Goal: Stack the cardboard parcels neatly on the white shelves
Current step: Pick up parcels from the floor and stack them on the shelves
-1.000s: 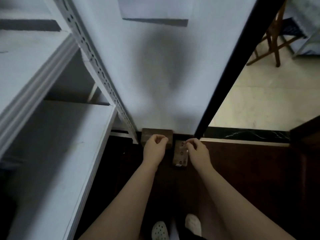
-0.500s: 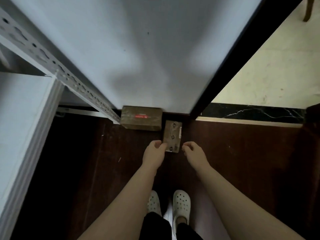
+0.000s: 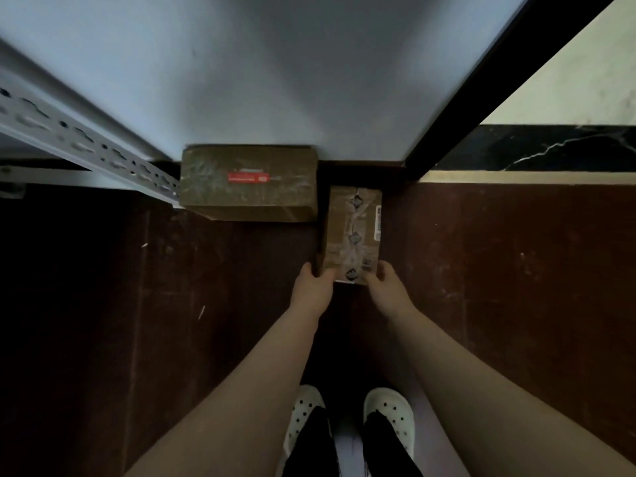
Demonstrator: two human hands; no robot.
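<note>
Both hands reach down to the smaller cardboard parcel [image 3: 351, 235], which lies lengthwise on the dark wooden floor [image 3: 499, 287] near the foot of the white wall [image 3: 292, 80]. The left hand [image 3: 311, 290] has its grip closed on the parcel's near left corner, thumb on the top face and fingers down the side; the right hand [image 3: 387, 285] grips the near right corner in the same way. Clear tape runs along the parcel's top, with a printed label strip at its right edge. The larger cardboard parcel [image 3: 247, 182] sits just beside it to the left and farther away, pushed against the wall, with a red label on its top face. Whether the two parcels touch cannot be told. The perforated white shelf upright [image 3: 86, 146] comes down to the floor at the larger parcel's left end. White clogs [image 3: 306, 418] stand on the floor below the arms.
</note>
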